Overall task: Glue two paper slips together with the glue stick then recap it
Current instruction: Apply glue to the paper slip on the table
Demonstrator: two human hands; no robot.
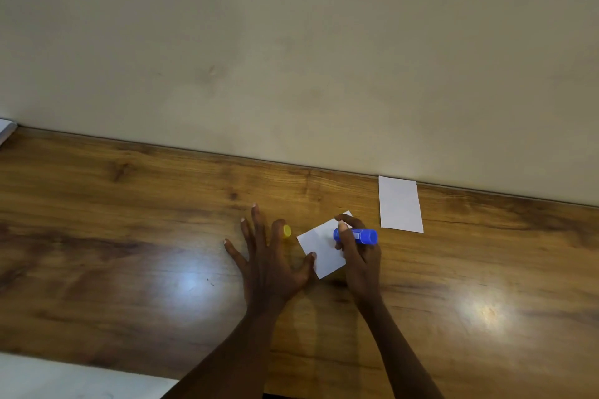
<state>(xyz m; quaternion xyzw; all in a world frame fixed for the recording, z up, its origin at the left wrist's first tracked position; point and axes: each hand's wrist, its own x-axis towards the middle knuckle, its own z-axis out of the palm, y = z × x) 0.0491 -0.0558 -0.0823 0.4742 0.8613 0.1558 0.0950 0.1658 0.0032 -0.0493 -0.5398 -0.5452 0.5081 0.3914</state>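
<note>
Glue stick sits in right hand's curled grip over the slip, left hand splayed flat, thumb steadying its edge.

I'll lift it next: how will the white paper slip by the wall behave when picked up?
The white rectangular paper slip lies flat on the glossy wooden table, so its edge may be hard to catch; it would probably slide easily. It looks thin, so likely light and floppy once lifted.
</note>
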